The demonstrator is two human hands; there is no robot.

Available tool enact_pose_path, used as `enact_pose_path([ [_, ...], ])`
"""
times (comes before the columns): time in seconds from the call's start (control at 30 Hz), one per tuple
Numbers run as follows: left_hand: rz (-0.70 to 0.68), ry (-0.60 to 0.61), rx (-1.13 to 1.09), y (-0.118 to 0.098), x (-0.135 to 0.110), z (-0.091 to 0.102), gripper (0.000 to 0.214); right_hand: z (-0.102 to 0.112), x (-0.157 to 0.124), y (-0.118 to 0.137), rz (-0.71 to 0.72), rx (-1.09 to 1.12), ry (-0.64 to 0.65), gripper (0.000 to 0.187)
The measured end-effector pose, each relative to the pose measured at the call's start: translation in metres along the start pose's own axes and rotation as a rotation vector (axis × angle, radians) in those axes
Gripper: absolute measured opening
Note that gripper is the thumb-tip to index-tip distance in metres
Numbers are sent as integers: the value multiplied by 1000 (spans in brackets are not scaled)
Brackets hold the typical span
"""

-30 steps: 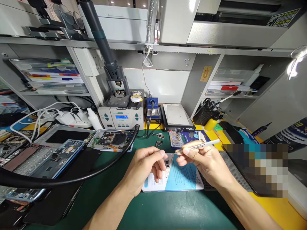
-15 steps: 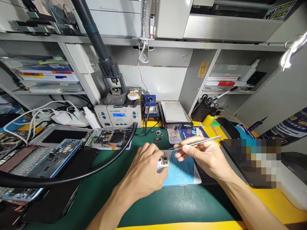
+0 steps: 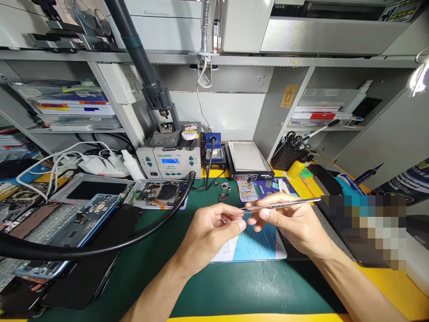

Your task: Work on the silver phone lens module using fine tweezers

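Observation:
My right hand (image 3: 295, 221) grips a pair of metal tweezers (image 3: 291, 203) like a pen, tips pointing left. My left hand (image 3: 214, 230) is curled, with thumb and forefinger close together at the tweezer tips. Whatever lies between those fingers is hidden or too small to make out. Both hands are above a flat blue-and-white box (image 3: 256, 241) with printed text, lying on the green mat (image 3: 228, 290). Behind the left hand, two small camera modules (image 3: 223, 197) (image 3: 225, 186) rest on the mat.
A hot-air station (image 3: 170, 163) stands at the back, its black hose (image 3: 147, 230) curving across the left. Opened phones (image 3: 87, 228) and a tray with a circuit board (image 3: 159, 193) lie leftward. A soldering iron stand (image 3: 213, 152) and a heating plate (image 3: 250, 163) are behind. At right lies a dark flat panel (image 3: 348, 232).
My left hand has lifted and turned from the small camera part on the box, bringing its fingertips to the tweezer tips. That part is now out of sight. The view shifted slightly.

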State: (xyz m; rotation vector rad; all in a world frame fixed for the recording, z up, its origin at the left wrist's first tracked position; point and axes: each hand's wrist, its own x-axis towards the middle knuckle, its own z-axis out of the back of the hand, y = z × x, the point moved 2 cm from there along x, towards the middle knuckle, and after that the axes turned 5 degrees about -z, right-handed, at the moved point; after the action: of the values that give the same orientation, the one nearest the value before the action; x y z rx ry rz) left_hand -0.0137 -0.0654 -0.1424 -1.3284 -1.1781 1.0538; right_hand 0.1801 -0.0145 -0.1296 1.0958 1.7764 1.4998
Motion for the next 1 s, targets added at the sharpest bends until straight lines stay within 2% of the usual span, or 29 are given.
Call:
enact_pose_path([
  [0.17, -13, -55, -80, 0, 2, -5, 21, -1, 0, -1, -24, 10, 2, 10],
  [0.4, 17, -148, -114, -3, 2, 4, 21, 4, 3, 5, -38, 70, -69, 11],
  [0.7, 95, -124, -255, 0, 4, 1, 32, 13, 10, 2, -86, 127, -131, 15],
  [0.87, 87, -112, -260, 0, 3, 1, 33, 16, 9, 0, -107, 120, -106, 19],
  [1.0, 69, -120, -208, 3, 3, 4, 26, 20, 12, -2, -135, 92, -117, 16],
])
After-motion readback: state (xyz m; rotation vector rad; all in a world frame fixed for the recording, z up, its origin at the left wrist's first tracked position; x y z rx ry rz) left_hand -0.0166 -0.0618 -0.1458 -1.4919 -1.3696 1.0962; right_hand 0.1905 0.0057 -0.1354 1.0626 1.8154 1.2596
